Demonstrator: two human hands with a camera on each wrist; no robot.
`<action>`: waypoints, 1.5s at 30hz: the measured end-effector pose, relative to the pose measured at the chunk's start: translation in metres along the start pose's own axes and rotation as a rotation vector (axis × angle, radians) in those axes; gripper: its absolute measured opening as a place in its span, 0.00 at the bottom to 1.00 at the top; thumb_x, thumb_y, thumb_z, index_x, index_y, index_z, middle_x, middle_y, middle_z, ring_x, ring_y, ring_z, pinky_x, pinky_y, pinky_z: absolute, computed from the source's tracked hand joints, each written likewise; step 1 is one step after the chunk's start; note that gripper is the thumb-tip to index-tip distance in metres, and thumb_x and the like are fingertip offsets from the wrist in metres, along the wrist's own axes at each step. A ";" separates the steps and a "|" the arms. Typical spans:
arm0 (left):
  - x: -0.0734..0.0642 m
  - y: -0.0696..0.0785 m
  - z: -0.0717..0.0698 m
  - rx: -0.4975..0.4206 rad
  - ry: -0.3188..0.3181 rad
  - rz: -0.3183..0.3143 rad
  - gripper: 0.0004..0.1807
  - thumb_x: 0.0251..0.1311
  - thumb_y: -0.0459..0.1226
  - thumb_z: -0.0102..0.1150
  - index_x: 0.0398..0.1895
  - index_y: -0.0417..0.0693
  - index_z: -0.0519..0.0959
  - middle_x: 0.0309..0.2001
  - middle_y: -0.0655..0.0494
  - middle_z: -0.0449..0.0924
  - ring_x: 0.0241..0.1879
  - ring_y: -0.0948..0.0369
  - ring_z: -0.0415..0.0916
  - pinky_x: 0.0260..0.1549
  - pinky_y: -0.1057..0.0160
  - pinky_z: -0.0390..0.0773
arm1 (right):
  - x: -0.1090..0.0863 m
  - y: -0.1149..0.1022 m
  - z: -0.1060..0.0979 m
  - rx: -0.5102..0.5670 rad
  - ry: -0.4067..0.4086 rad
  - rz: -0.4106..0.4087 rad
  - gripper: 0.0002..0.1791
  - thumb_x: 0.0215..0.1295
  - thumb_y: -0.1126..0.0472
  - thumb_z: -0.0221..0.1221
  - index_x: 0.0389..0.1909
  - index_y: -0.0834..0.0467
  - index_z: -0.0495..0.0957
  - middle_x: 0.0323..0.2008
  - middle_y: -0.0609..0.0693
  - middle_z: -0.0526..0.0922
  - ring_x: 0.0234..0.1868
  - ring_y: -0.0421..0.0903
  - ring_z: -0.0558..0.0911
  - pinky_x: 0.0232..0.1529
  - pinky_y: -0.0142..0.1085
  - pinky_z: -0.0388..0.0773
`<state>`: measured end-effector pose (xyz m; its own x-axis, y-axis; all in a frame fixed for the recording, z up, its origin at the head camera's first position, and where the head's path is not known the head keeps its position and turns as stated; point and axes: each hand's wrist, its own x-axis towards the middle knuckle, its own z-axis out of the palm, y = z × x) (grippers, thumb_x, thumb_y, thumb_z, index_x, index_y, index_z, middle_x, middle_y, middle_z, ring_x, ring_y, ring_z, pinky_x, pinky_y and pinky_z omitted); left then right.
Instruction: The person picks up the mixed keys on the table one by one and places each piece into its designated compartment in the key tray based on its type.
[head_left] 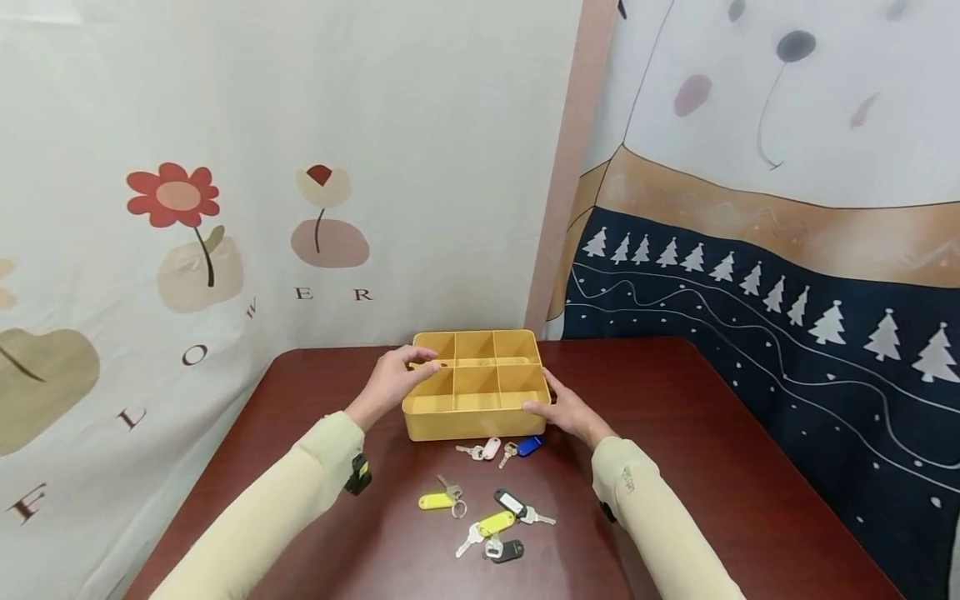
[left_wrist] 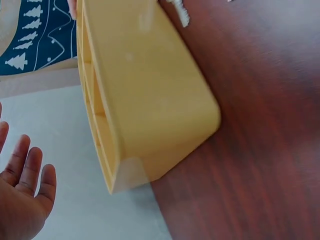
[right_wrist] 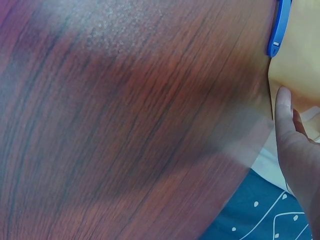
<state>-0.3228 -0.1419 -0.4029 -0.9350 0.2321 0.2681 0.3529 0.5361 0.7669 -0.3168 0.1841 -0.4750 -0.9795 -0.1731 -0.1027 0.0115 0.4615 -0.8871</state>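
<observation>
A yellow divided storage box (head_left: 475,424) stands toward the back of the table, its open compartments facing up. My left hand (head_left: 402,377) hovers over the box's left side, thumb and fingers apart. In the left wrist view the left hand's fingers (left_wrist: 31,170) are relaxed and spread, beside the box wall (left_wrist: 155,85). At the box's right end, my right hand (head_left: 567,410) holds its front corner, thumb on the front wall and the other fingers along the side. The right wrist view has the right thumb (right_wrist: 283,102) against the yellow wall (right_wrist: 300,65).
In front of the box lie keys with a pink tag (head_left: 491,448) and a blue tag (head_left: 529,446). Nearer me are keys with yellow tags (head_left: 437,501) and black tags (head_left: 509,551). Printed cloth (head_left: 442,208) hangs behind the dark red table (head_left: 337,533).
</observation>
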 end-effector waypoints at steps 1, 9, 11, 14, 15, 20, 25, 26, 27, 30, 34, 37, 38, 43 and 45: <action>-0.005 -0.002 0.000 -0.002 -0.002 0.012 0.15 0.64 0.40 0.65 0.51 0.44 0.84 0.51 0.50 0.82 0.47 0.51 0.77 0.42 0.57 0.77 | 0.000 0.000 0.001 0.001 0.001 0.000 0.53 0.59 0.40 0.67 0.80 0.46 0.47 0.71 0.60 0.63 0.66 0.60 0.68 0.67 0.60 0.59; -0.052 -0.007 0.009 -0.043 -0.122 0.138 0.11 0.61 0.37 0.67 0.45 0.43 0.85 0.47 0.51 0.83 0.48 0.51 0.78 0.44 0.55 0.79 | 0.000 0.001 0.000 0.012 -0.022 0.008 0.54 0.60 0.40 0.66 0.80 0.46 0.46 0.71 0.61 0.63 0.63 0.59 0.71 0.63 0.58 0.66; -0.063 -0.006 0.015 -0.048 -0.180 0.169 0.11 0.61 0.37 0.67 0.44 0.42 0.85 0.47 0.50 0.83 0.48 0.48 0.78 0.45 0.52 0.79 | -0.001 -0.001 -0.002 0.012 -0.022 0.008 0.53 0.61 0.40 0.66 0.80 0.45 0.46 0.71 0.60 0.63 0.64 0.59 0.70 0.64 0.58 0.66; -0.076 -0.008 0.025 -0.042 -0.273 0.199 0.12 0.62 0.38 0.67 0.45 0.40 0.85 0.46 0.51 0.83 0.48 0.47 0.78 0.48 0.49 0.77 | -0.001 -0.003 -0.003 0.018 -0.036 0.011 0.54 0.61 0.40 0.66 0.80 0.45 0.45 0.72 0.60 0.62 0.65 0.59 0.70 0.64 0.58 0.65; -0.081 -0.009 0.029 -0.034 -0.300 0.207 0.13 0.62 0.38 0.67 0.46 0.40 0.85 0.46 0.52 0.83 0.49 0.48 0.78 0.50 0.50 0.77 | -0.001 -0.003 -0.004 0.013 -0.041 0.010 0.54 0.61 0.39 0.66 0.80 0.45 0.44 0.72 0.60 0.61 0.65 0.60 0.69 0.65 0.58 0.64; -0.093 -0.015 0.046 0.021 -0.401 0.265 0.12 0.61 0.38 0.68 0.45 0.42 0.86 0.46 0.57 0.81 0.49 0.57 0.77 0.52 0.57 0.76 | -0.001 -0.003 -0.006 0.002 -0.049 0.024 0.55 0.60 0.37 0.65 0.80 0.45 0.43 0.73 0.60 0.59 0.66 0.60 0.68 0.65 0.58 0.63; -0.098 -0.024 0.056 0.071 -0.475 0.330 0.10 0.59 0.37 0.70 0.42 0.43 0.87 0.44 0.58 0.82 0.47 0.60 0.77 0.49 0.60 0.77 | -0.001 -0.003 -0.008 0.006 -0.058 0.018 0.52 0.63 0.40 0.64 0.80 0.44 0.43 0.73 0.60 0.60 0.65 0.60 0.68 0.65 0.58 0.64; -0.098 -0.025 0.057 0.090 -0.476 0.344 0.09 0.58 0.36 0.70 0.42 0.44 0.87 0.44 0.59 0.82 0.46 0.61 0.77 0.49 0.60 0.76 | -0.001 -0.003 -0.008 0.009 -0.059 0.020 0.52 0.63 0.40 0.64 0.80 0.44 0.44 0.73 0.60 0.60 0.65 0.60 0.68 0.65 0.58 0.64; -0.098 -0.027 0.058 0.109 -0.472 0.360 0.09 0.58 0.36 0.70 0.41 0.45 0.87 0.43 0.59 0.82 0.47 0.61 0.77 0.49 0.61 0.75 | -0.001 -0.003 -0.008 0.008 -0.058 0.024 0.52 0.63 0.40 0.64 0.80 0.44 0.44 0.72 0.60 0.60 0.65 0.60 0.68 0.65 0.58 0.64; -0.099 -0.031 0.060 0.154 -0.469 0.398 0.08 0.58 0.36 0.70 0.40 0.47 0.87 0.43 0.60 0.82 0.47 0.62 0.76 0.50 0.62 0.73 | -0.002 -0.003 -0.008 0.001 -0.050 0.034 0.54 0.60 0.37 0.64 0.80 0.43 0.44 0.72 0.60 0.60 0.65 0.60 0.68 0.65 0.59 0.63; -0.101 -0.036 0.063 0.209 -0.473 0.431 0.06 0.58 0.37 0.69 0.38 0.49 0.88 0.42 0.60 0.81 0.46 0.63 0.76 0.49 0.63 0.73 | -0.001 -0.001 -0.007 0.006 -0.051 0.024 0.53 0.61 0.39 0.65 0.80 0.44 0.44 0.72 0.61 0.60 0.64 0.60 0.69 0.63 0.57 0.67; -0.103 -0.039 0.064 0.243 -0.460 0.451 0.05 0.58 0.38 0.69 0.36 0.51 0.88 0.41 0.60 0.81 0.44 0.63 0.75 0.48 0.63 0.73 | 0.000 -0.001 -0.005 0.013 -0.061 0.010 0.53 0.62 0.41 0.65 0.80 0.45 0.44 0.72 0.61 0.61 0.63 0.59 0.71 0.62 0.56 0.69; -0.104 -0.040 0.065 0.250 -0.454 0.457 0.04 0.57 0.38 0.69 0.35 0.51 0.88 0.40 0.59 0.81 0.44 0.63 0.75 0.47 0.63 0.73 | 0.000 -0.001 -0.004 0.015 -0.063 0.008 0.53 0.62 0.41 0.65 0.80 0.45 0.44 0.72 0.61 0.61 0.63 0.59 0.71 0.61 0.56 0.70; -0.105 -0.041 0.066 0.270 -0.440 0.447 0.03 0.58 0.39 0.68 0.32 0.52 0.88 0.39 0.62 0.80 0.43 0.64 0.74 0.47 0.64 0.72 | 0.000 -0.002 -0.003 0.018 -0.053 0.013 0.51 0.64 0.44 0.65 0.80 0.45 0.45 0.72 0.61 0.61 0.63 0.60 0.71 0.61 0.56 0.70; -0.105 -0.041 0.066 0.272 -0.440 0.446 0.03 0.59 0.40 0.68 0.31 0.52 0.88 0.39 0.62 0.80 0.43 0.64 0.74 0.47 0.64 0.72 | 0.000 -0.002 -0.003 0.013 -0.050 0.019 0.51 0.64 0.43 0.64 0.80 0.45 0.44 0.72 0.61 0.61 0.63 0.60 0.71 0.62 0.57 0.69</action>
<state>-0.2365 -0.1346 -0.5009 -0.6174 0.7558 0.2182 0.7513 0.4843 0.4484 -0.3173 0.1862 -0.4719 -0.9679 -0.2076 -0.1418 0.0330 0.4542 -0.8903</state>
